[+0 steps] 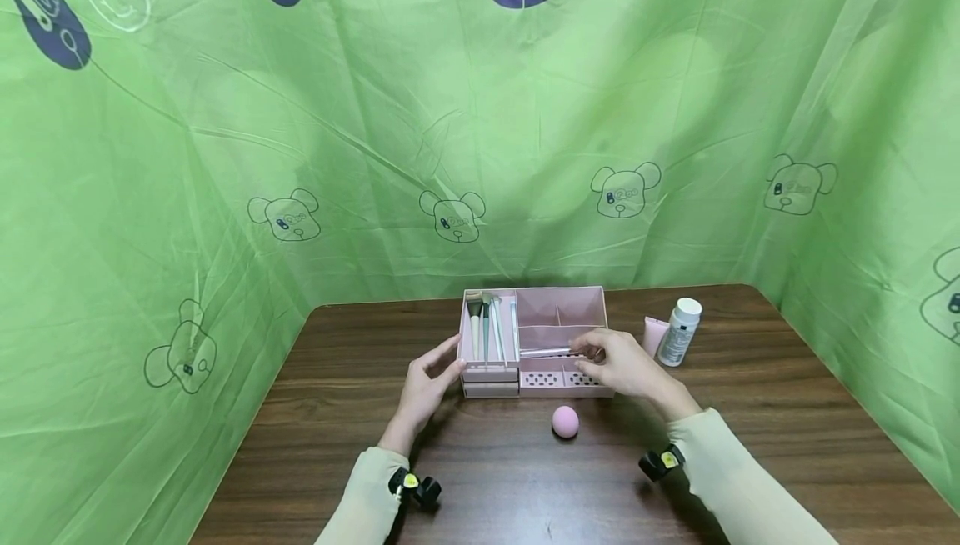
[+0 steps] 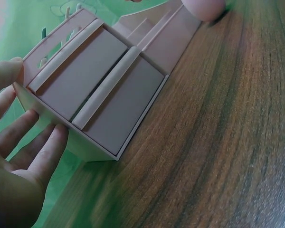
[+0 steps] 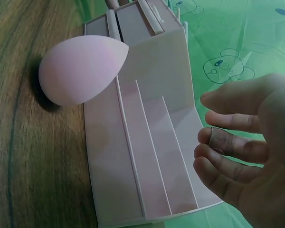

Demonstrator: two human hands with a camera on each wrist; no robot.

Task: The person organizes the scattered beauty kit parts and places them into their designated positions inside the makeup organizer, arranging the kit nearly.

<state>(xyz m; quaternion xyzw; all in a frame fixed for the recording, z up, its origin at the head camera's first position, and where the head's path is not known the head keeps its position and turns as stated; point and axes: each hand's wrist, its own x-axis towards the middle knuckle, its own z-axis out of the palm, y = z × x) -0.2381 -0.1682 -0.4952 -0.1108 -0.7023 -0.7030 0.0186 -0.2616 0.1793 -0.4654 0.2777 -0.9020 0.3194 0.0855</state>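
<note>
Cosmetics organizer [image 1: 581, 306], partly hidden by the right hand [image 1: 628, 362].
Bottle [image 1: 678, 335] print illegibly small; makeup sponge [image 2: 205, 7] cropped atop the left wrist view.

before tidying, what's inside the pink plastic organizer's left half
Makeup brushes with pale and green handles rest in its open top; two closed pale-pink drawers below hide any contents.

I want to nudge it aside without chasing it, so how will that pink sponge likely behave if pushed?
The sponge would probably roll in a curve, since its round body tapers at one end. Pushed forward, it might bump the organizer just beyond it. Its matte look suggests soft, light foam that probably isn't slippery.
</note>
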